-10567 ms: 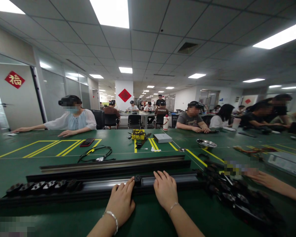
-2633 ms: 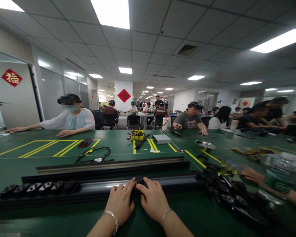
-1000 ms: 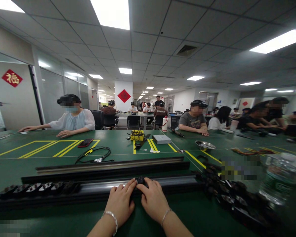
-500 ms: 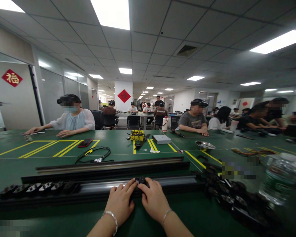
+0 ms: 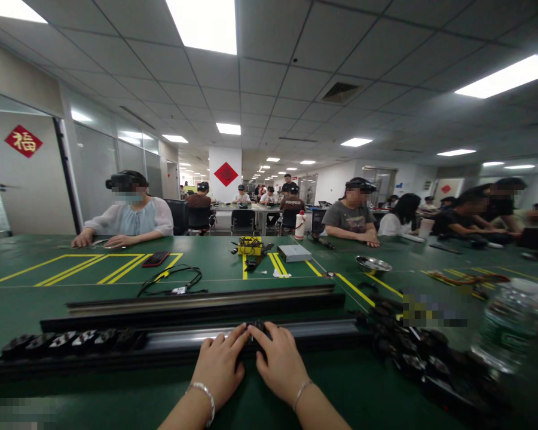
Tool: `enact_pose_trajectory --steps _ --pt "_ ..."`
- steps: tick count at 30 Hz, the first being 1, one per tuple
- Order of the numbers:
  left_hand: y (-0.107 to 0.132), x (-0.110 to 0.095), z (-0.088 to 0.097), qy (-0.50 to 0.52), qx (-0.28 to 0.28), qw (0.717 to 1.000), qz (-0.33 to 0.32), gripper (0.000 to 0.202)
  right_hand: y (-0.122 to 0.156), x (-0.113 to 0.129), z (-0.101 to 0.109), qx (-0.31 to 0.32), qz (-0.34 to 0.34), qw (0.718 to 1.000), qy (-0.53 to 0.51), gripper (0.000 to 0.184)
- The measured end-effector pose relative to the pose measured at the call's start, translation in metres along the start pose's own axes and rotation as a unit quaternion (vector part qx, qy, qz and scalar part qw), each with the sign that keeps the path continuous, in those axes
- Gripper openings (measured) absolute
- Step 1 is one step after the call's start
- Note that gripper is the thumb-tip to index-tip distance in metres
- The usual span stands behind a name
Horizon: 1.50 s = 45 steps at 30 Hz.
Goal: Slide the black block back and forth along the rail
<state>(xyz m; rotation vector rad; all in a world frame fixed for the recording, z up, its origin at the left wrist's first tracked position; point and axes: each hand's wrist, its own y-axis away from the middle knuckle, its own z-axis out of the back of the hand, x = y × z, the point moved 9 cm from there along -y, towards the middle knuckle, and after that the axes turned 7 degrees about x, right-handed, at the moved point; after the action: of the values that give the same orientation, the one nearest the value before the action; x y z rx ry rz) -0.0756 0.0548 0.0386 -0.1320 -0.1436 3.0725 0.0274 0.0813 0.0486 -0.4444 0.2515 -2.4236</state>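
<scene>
L hand (image 5: 220, 365) & R hand (image 5: 281, 357): fingertips meet at small blk module (image 5: 259, 325), mostly hidden; can't tell if pinched. Module's on blk track rail (image 5: 179, 340), hands' 12 o'clock. Pronged modules (image 5: 83, 340) same rail, 9 o'clock; 2nd rail (image 5: 192, 302) just beyond, 12; blk parts pile (image 5: 430, 361), 3; water btl (image 5: 504, 331) past it, 3.
</scene>
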Motion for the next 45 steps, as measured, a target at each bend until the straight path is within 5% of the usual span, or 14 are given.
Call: enact_pose_trajectory --steps 45 --pt "0.0005 0.0004 -0.0015 -0.005 -0.008 1.000 0.000 0.062 0.0003 0.0048 0.0065 -0.016 0.012 1.000 -0.002 0.041"
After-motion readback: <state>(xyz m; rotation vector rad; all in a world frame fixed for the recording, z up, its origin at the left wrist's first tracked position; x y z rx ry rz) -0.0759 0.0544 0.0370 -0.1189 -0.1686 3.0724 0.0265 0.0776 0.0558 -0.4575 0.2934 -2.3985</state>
